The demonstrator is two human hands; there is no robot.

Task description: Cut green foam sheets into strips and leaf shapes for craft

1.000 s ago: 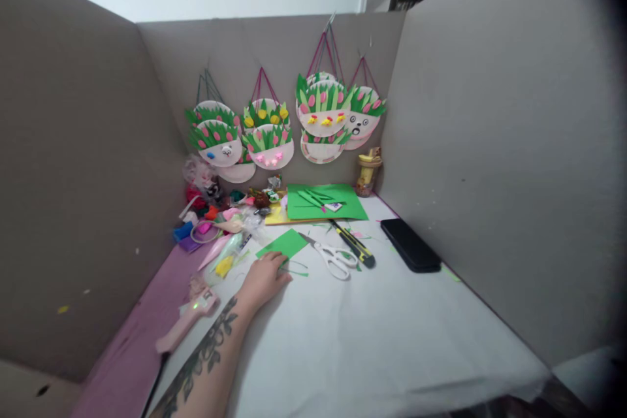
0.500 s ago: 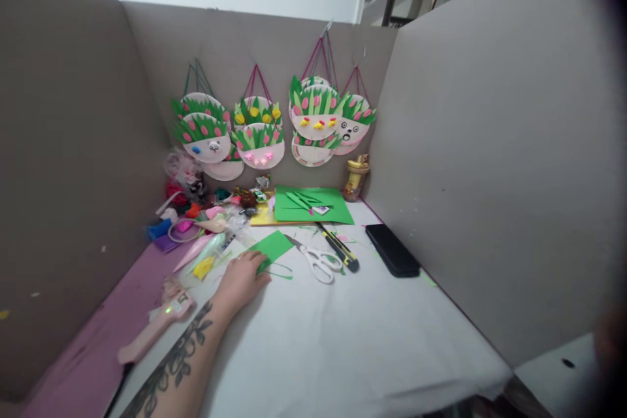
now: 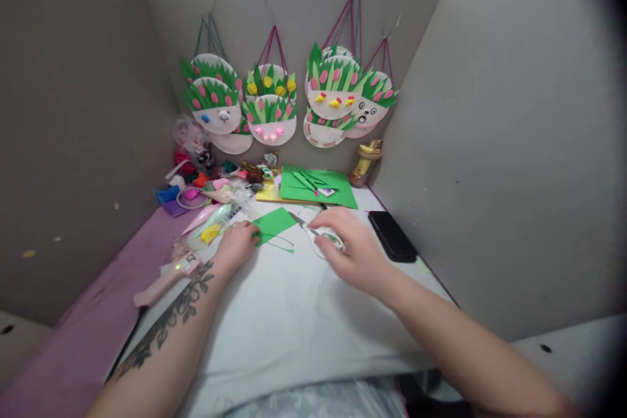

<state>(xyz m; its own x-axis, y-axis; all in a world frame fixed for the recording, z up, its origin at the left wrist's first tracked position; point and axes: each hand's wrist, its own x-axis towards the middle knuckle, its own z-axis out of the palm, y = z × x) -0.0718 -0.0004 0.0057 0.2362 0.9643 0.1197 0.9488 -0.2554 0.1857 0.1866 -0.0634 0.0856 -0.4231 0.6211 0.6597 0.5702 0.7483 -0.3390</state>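
Note:
My left hand [image 3: 239, 243] is at the left end of a green paper strip [image 3: 275, 223], its fingers closed on the edge. The strip lies on the white table covering, with thin green offcuts [image 3: 281, 245] just below it. Over white-handled scissors [image 3: 335, 236] is my right hand [image 3: 353, 245], its thumb and fingers curled about the handles. The scissors lie with their blades pointing left, close to the strip's right corner. My right hand partly covers the handles and hides most of the cutter that lay beside them.
Green sheets [image 3: 343, 184] with cut pieces lie at the back. A black phone [image 3: 392, 236] rests on the right. Clay packs and bags [image 3: 210, 196] crowd the back left. A pink glue gun [image 3: 164, 284] lies left. Decorated paper-plate baskets [image 3: 272, 121] hang on the grey partition.
My right hand has come in from the right and reached the scissors. My left hand's fingers have drawn back to the strip's left edge. The view has tilted downward.

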